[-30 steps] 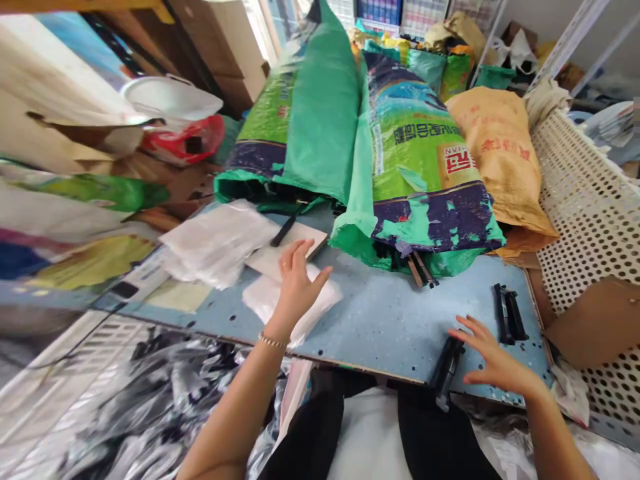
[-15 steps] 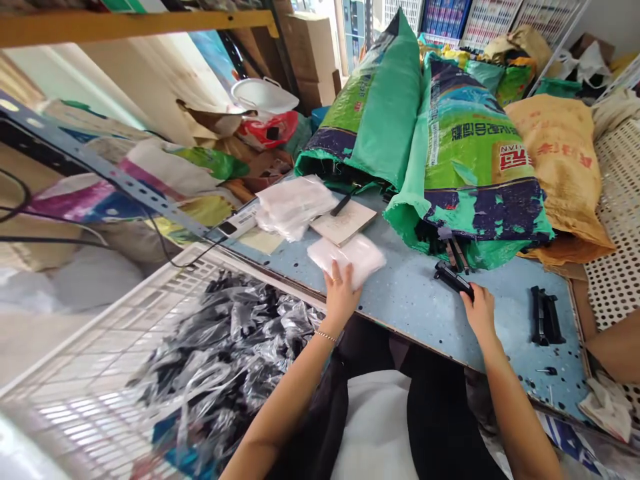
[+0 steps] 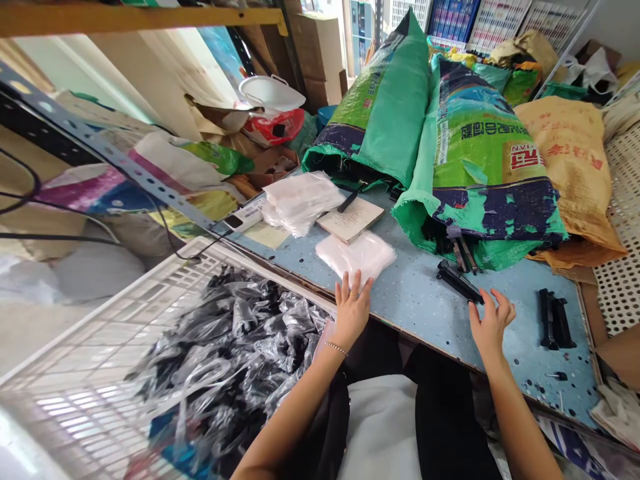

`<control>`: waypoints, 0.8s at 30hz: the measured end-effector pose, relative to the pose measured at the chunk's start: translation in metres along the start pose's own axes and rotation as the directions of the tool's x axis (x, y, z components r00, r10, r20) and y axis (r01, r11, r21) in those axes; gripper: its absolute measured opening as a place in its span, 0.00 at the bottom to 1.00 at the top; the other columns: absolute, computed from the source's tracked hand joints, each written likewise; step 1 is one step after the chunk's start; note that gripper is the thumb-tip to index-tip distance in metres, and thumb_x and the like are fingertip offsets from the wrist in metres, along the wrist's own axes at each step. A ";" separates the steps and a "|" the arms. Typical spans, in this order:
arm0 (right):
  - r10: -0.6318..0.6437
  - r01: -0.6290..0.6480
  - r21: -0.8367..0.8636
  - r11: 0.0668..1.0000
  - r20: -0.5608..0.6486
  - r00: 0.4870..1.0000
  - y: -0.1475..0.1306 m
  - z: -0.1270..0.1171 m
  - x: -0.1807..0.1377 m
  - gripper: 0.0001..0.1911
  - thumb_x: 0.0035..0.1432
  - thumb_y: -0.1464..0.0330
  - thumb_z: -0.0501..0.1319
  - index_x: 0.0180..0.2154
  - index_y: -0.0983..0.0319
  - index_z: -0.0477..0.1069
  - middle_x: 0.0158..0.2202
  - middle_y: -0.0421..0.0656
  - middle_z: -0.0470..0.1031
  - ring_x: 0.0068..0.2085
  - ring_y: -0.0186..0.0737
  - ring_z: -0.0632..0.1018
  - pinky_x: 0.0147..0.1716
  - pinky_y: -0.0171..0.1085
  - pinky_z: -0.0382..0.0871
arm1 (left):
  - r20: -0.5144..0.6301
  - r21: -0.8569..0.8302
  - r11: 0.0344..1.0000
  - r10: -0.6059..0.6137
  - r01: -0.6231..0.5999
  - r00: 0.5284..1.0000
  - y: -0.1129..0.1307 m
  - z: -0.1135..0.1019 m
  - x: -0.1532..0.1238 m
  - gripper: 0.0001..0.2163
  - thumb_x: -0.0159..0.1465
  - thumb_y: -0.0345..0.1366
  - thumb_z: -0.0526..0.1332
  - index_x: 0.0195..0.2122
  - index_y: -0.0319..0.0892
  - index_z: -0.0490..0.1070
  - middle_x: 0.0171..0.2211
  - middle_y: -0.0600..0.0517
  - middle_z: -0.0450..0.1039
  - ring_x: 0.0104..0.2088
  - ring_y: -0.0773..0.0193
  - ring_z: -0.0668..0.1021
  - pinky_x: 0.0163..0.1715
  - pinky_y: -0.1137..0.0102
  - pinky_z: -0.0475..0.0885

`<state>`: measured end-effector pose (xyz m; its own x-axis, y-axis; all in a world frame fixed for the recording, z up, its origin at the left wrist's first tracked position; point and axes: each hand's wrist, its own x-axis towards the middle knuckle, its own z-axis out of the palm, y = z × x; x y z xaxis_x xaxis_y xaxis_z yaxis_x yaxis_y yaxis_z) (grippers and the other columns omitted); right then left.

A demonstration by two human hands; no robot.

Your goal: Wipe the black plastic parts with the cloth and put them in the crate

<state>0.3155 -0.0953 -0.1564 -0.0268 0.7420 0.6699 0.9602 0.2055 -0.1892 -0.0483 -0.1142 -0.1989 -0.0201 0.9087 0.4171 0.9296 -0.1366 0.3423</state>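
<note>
Blue table (image 3: 415,293) is spanning the middle. White crate (image 3: 107,317) is sitting at 9 o'clock from the wearer's lap, carrying a heap of black items in clear plastic (image 3: 245,323). Left green sack (image 3: 390,133) is lying at 12, right green sack (image 3: 490,147) at 1, mouths facing the wearer; the right one is holding dark strips (image 3: 465,257), ends poking out; the left one's contents are staying unclear. Plastic sleeves (image 3: 355,253) are lying stacked at nearly 12; they're looking light, limp, slippery, so a corner is seeming best for pinching. Left hand (image 3: 353,310) is resting fingertips on their near edge, grip spread, not clasping. Black part (image 3: 459,282) is lying at 1, looking light, stiff, possibly snappable; mid-body is seeming the surest hold. Right hand (image 3: 493,320) is hovering at its near end, grip loose, fingers parted; contact: can't tell.
</note>
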 end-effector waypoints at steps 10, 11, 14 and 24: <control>-0.249 0.152 0.405 0.902 0.198 0.948 -0.110 0.038 0.043 0.14 0.67 0.71 0.57 0.51 0.55 0.73 0.49 0.48 0.74 0.53 0.51 0.73 0.63 0.59 0.61 | 0.086 0.034 0.996 0.077 -0.080 0.993 0.001 -0.017 0.007 0.25 0.70 0.23 0.51 0.66 0.43 0.67 0.66 0.42 0.68 0.63 0.47 0.70 0.60 0.50 0.59; -0.259 0.135 0.444 0.886 0.232 0.938 -0.119 0.046 0.046 0.13 0.67 0.71 0.57 0.51 0.55 0.73 0.48 0.47 0.74 0.52 0.50 0.73 0.61 0.58 0.63 | 0.083 0.025 0.995 0.091 -0.094 0.992 -0.001 -0.019 0.007 0.24 0.70 0.24 0.51 0.65 0.43 0.68 0.66 0.43 0.69 0.62 0.47 0.71 0.59 0.51 0.60; -0.251 0.046 0.526 0.849 0.326 0.911 -0.141 0.065 0.053 0.13 0.67 0.71 0.56 0.49 0.55 0.74 0.47 0.47 0.74 0.51 0.50 0.74 0.55 0.53 0.70 | 0.085 -0.016 0.992 0.127 -0.126 0.988 -0.008 -0.022 0.009 0.21 0.70 0.25 0.53 0.62 0.46 0.72 0.64 0.44 0.70 0.61 0.48 0.72 0.57 0.52 0.61; -0.185 -0.121 0.528 0.841 0.491 0.851 -0.170 0.115 0.103 0.20 0.69 0.63 0.55 0.60 0.56 0.69 0.59 0.51 0.67 0.61 0.54 0.68 0.63 0.55 0.63 | 0.226 -0.723 0.500 -0.481 0.477 0.847 -0.020 -0.044 0.020 0.19 0.67 0.38 0.59 0.59 0.48 0.70 0.61 0.43 0.71 0.64 0.50 0.70 0.62 0.53 0.68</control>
<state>0.1173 0.0197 -0.1382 -0.3374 0.9068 0.2527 0.6637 0.4195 -0.6193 -0.0834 -0.1105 -0.1600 -0.3814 0.9244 -0.0015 0.1889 0.0795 0.9788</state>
